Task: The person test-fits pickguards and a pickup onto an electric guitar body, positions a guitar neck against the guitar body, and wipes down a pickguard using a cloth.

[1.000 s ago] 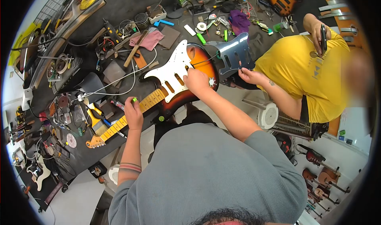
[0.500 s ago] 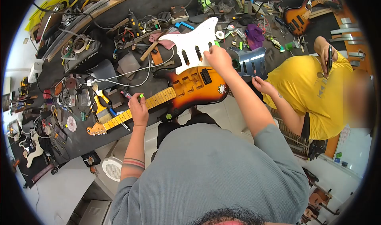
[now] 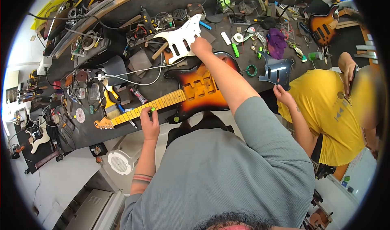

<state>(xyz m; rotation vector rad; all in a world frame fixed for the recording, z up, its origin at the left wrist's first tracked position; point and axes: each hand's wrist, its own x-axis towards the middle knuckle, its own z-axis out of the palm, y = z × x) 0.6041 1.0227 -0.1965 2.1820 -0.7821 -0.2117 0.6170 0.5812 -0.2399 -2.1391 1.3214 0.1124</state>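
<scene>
My right hand [image 3: 201,47] pinches the white pickguard [image 3: 178,34] at eleven o'clock from the guitar body [image 3: 199,103], apparently setting it aside, steadiness needed; left hand [image 3: 150,126], I can't tell.

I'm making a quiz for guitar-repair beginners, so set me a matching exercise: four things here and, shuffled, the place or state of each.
1. White plate
2. Dark plate
3. Left hand
4. Guitar body

A. At the guitar's neck
B. Its cavities open to view
C. In the right hand
D. At a hand of the person in yellow

Pairs: 1-C, 2-D, 3-A, 4-B
</scene>
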